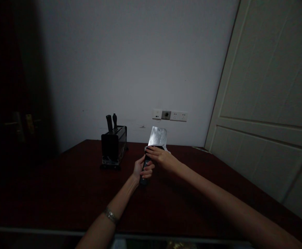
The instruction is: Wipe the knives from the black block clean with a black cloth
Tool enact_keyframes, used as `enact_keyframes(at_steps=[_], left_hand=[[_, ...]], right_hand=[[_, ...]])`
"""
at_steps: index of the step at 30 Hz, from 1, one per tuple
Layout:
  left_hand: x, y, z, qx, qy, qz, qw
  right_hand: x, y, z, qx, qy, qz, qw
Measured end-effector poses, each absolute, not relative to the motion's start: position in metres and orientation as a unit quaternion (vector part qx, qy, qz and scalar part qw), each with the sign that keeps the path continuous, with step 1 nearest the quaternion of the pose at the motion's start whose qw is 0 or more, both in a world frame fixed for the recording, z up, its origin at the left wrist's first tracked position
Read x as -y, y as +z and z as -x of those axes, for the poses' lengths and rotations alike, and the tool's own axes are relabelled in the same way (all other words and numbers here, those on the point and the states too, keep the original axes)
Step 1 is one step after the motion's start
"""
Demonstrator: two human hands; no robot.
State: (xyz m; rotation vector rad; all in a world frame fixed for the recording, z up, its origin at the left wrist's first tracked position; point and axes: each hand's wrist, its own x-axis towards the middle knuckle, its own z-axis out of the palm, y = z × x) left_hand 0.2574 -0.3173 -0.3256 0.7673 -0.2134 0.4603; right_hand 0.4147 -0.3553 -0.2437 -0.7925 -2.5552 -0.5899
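Head view shows the left hand [142,169] closed around the dark handle of a cleaver [156,137], blade raised above the dark red table [70,193], while the right hand [161,157] rests its fingers on the blade's base, beside the knife block [114,147]; a firm handle grip with fingers clear of the edge seems wise
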Motion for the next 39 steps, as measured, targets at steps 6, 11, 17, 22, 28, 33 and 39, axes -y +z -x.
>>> enact_keyframes(at_steps=[6, 11, 17, 22, 28, 33, 39], left_hand=[[0.32, -0.323, -0.258, 0.096, 0.207, -0.375, 0.899], [0.316, -0.325, -0.256, 0.102, 0.222, -0.374, 0.894], [0.307, -0.332, -0.256, 0.101, 0.242, -0.374, 0.889], [0.305, -0.334, -0.256, 0.072, 0.249, -0.365, 0.894], [0.315, -0.326, -0.255, 0.104, 0.244, -0.382, 0.885], [0.321, -0.319, -0.255, 0.1, 0.226, -0.388, 0.888], [0.322, -0.319, -0.256, 0.109, 0.205, -0.382, 0.894]], right_hand=[[0.352, -0.237, -0.422, 0.897, -0.223, 0.317, 0.214], [0.35, -0.244, -0.413, 0.889, -0.212, 0.321, 0.247], [0.361, -0.252, -0.401, 0.914, -0.139, 0.278, 0.259], [0.361, -0.251, -0.4, 0.885, -0.09, 0.312, 0.334], [0.357, -0.26, -0.4, 0.871, -0.088, 0.301, 0.378], [0.347, -0.25, -0.412, 0.896, -0.118, 0.242, 0.354], [0.34, -0.24, -0.411, 0.875, -0.144, 0.256, 0.386]])
